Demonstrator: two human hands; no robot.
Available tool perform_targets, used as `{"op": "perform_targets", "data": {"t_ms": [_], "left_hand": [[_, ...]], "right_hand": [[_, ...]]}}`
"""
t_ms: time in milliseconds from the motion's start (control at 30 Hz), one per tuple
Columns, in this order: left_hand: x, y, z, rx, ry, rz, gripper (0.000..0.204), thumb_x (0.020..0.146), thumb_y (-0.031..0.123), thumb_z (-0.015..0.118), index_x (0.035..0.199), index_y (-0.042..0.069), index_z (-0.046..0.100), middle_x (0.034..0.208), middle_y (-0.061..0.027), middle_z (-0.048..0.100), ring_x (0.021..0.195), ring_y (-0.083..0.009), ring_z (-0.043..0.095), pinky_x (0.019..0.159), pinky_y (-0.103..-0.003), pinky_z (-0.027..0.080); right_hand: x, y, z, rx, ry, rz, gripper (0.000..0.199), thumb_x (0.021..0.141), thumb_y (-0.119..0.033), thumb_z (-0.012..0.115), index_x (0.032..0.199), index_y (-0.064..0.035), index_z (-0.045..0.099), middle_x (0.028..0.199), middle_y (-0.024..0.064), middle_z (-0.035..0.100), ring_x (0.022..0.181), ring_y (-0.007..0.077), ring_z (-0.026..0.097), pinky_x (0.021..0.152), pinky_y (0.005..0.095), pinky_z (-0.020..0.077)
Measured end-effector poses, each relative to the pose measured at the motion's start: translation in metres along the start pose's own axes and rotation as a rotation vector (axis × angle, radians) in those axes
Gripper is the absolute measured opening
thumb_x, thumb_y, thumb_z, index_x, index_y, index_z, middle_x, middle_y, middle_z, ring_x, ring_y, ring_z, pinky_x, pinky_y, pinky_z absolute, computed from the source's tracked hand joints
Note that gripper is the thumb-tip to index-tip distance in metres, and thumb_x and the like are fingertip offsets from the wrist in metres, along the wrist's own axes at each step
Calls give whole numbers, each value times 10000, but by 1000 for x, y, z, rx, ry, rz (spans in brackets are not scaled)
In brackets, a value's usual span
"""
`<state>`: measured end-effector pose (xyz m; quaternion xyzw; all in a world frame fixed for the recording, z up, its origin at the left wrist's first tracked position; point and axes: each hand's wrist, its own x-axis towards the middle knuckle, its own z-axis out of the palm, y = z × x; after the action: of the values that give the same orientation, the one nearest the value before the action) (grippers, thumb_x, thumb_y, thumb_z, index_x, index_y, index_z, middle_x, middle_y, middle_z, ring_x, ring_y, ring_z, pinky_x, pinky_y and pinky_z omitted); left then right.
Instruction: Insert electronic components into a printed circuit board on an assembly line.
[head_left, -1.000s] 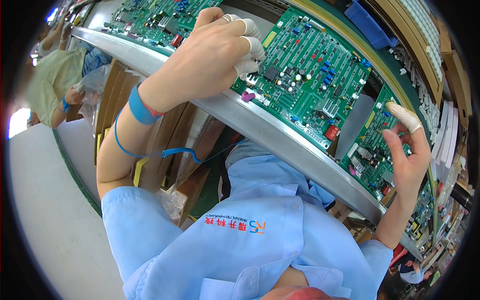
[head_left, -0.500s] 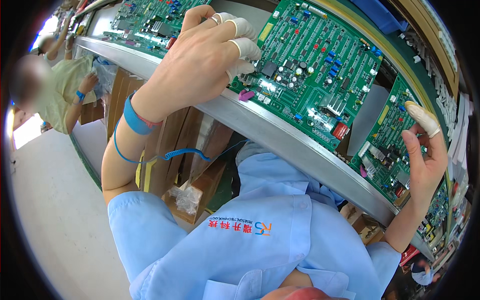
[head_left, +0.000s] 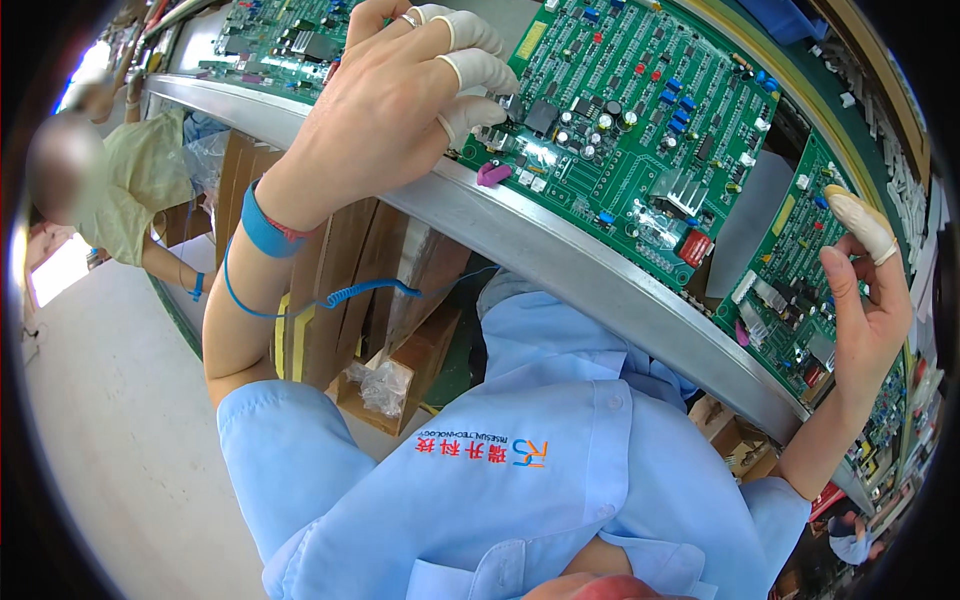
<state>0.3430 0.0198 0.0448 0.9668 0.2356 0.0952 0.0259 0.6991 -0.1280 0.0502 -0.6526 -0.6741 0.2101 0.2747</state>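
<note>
My left hand (head_left: 385,110), in white finger cots, reaches to the left edge of a large green circuit board (head_left: 640,150). Its thumb and forefinger tips come close together at a small dark part there; whether they grip it is hard to see. A blue wrist strap (head_left: 268,228) with a coiled cord circles that wrist. Near the fingers, a purple clip (head_left: 492,175) sits on the board's near edge. My right hand (head_left: 868,285) hovers by another green board (head_left: 785,275) at the right, with thumb and cot-covered forefinger apart and nothing visible between them.
A metal rail (head_left: 590,270) runs along the near side of the boards. More boards (head_left: 280,50) lie at the far left. A blue bin (head_left: 785,18) stands at the back. Cardboard boxes (head_left: 335,290) are below the rail. A co-worker (head_left: 135,185) is at the left.
My left hand has shifted slightly up and left across the board's edge. My right hand keeps its pose. The co-worker's raised forearm has come down. The view has shifted a little.
</note>
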Motion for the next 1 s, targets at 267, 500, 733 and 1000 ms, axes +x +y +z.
{"op": "perform_targets", "data": {"t_ms": [267,500,733,1000], "left_hand": [[11,-3,-1,20,-13,71,153,757,129,736,905,130,699,999,-8,647,992,-207,588,969,-401,323],[8,1,-11,2,-72,53,199,766,119,729,963,128,709,991,-23,648,948,-228,597,991,-439,331],[44,-9,-44,36,37,-70,211,852,58,619,1054,63,682,977,-82,658,944,-262,595,980,-408,346],[136,-46,-40,70,205,-120,210,873,93,618,1074,79,677,972,-95,652,922,-289,559,937,-370,355]], "right_hand": [[2,8,-4,-40,26,44,321,865,-99,697,1183,-83,660,962,-2,639,718,42,506,619,180,401],[4,-2,-20,19,116,-19,319,851,-60,692,1168,-64,660,1041,9,648,724,49,496,618,179,396],[95,99,-137,-310,535,-126,278,925,-216,630,1183,-118,659,955,42,689,802,98,606,735,212,453],[186,224,-297,-672,329,249,421,844,-390,670,1005,-2,693,990,189,692,976,272,663,855,344,485]]}}
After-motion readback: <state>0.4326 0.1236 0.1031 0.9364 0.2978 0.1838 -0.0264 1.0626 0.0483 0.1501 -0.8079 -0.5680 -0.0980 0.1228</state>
